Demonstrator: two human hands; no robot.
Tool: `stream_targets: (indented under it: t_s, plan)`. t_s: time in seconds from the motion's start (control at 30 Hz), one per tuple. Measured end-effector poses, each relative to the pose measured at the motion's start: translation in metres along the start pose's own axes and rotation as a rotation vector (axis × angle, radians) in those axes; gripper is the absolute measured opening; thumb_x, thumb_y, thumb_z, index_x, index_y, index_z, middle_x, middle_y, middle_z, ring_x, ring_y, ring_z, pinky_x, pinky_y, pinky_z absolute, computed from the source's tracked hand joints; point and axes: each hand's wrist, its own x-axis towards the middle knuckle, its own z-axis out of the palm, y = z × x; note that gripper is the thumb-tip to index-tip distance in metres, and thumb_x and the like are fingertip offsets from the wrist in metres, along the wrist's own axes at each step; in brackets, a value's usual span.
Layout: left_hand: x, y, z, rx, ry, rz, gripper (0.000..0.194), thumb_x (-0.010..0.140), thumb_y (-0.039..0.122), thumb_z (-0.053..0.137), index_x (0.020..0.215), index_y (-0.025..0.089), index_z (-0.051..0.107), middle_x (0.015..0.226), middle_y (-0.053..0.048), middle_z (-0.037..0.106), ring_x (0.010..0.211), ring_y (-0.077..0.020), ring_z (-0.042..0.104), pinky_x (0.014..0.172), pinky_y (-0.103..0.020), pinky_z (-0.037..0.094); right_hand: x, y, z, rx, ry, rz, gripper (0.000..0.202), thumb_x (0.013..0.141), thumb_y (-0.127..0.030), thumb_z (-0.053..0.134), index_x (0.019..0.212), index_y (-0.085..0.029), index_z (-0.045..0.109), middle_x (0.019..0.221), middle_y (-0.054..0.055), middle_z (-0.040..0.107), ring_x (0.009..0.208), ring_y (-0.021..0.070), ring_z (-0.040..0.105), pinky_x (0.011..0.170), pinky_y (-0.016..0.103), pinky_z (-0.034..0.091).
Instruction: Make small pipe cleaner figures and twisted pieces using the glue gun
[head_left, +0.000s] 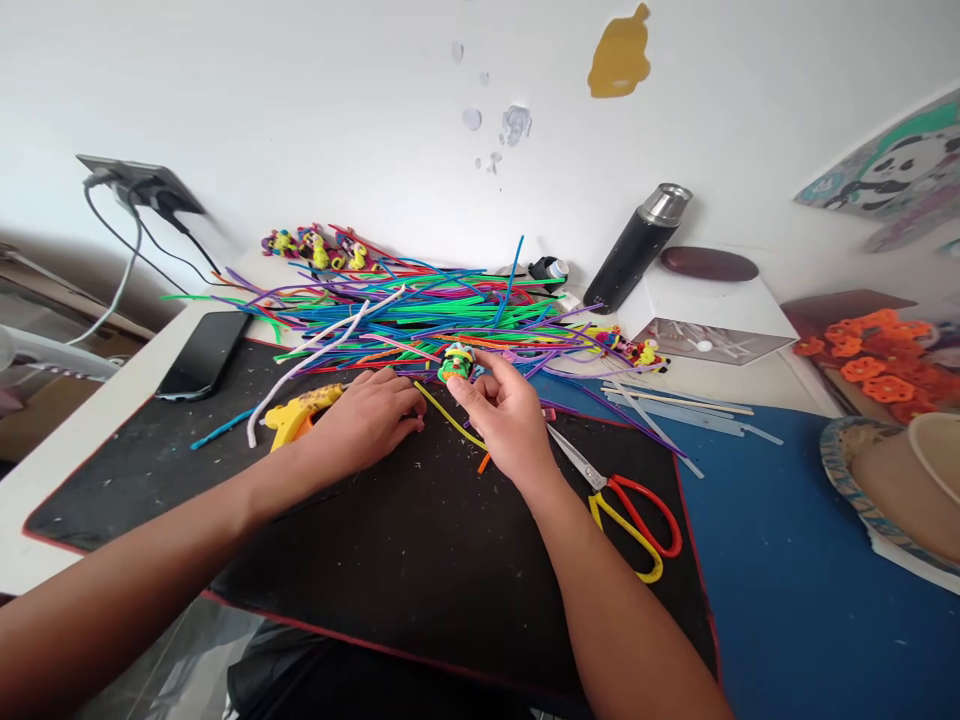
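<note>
My right hand (504,420) is closed, with thumb and fingers pinching a small pipe cleaner figure (456,363) in green, yellow, orange and blue. The figure is raised in front of the pipe cleaner pile (442,310). My left hand (379,415) rests low over the black mat (420,560), fingers loosely bent with thumb and index slightly apart; I see nothing in it. Just left of that hand lies a yellow hot glue gun (300,415), partly covered by my forearm. A yellow-green pipe cleaner (448,415) lies between my hands. Scissors (626,510) with red and yellow handles are right of my right wrist.
A phone (204,355) lies at the left. Finished figures (319,245) sit behind the pile. A black thermos (637,245) and a white box (705,315) stand at the back right. Glue sticks (675,405) lie on the blue mat (780,540), near a round container (892,490).
</note>
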Motion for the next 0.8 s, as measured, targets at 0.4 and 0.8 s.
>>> stream_targets:
  t_s: [0.4, 0.8]
  plan:
    - [-0.029, -0.014, -0.023, -0.627, 0.105, -0.37, 0.026, 0.091, 0.051, 0.07, 0.09, 0.025, 0.072, 0.099, -0.004, 0.077, 0.094, -0.0252, 0.07, 0.086, -0.035, 0.052, -0.006, 0.01, 0.003, -0.589, -0.127, -0.083, 0.051, 0.094, -0.042, 0.073, 0.14, -0.022, 0.066, 0.07, -0.005, 0.058, 0.065, 0.0149, 0.056, 0.065, 0.027, 0.039]
    - [-0.066, -0.006, -0.045, -1.116, 0.236, -0.507, 0.037, 0.077, 0.054, 0.085, 0.083, 0.02, 0.071, 0.087, -0.005, 0.075, 0.082, -0.0208, 0.069, 0.076, -0.03, 0.055, -0.012, 0.016, 0.022, -1.152, -0.356, -0.089, 0.049, 0.099, -0.045, 0.069, 0.144, -0.026, 0.064, 0.089, 0.003, 0.079, 0.081, 0.0225, 0.075, 0.066, 0.029, 0.039]
